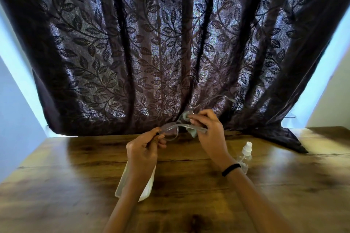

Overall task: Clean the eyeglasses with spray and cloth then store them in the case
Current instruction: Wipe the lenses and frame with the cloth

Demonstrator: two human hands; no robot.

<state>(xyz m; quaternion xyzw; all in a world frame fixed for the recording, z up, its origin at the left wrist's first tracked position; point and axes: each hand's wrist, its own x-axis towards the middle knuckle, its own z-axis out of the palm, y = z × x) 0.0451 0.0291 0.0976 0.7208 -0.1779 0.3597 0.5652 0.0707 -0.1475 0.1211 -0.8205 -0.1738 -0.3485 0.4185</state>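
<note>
Centre frame, above a wooden table [274, 191]: left hand [144, 148] pinches clear eyeglasses [170, 131] at one end, right hand [209, 128] pinches grey cloth [184, 116] around the other lens; case [146, 189] lower centre

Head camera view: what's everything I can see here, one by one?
eyeglasses: one, clear frame, held up between both hands
cloth: one, grey-green, pressed on a lens
spray bottle: one, clear with a white cap, on the table beside the right wrist
case: one, whitish, under the left forearm
table: one, brown wood
curtain: one, dark, leaf pattern, behind the table
wristband: one, black, right wrist
left hand: grips the eyeglasses
right hand: pinches the cloth
</note>
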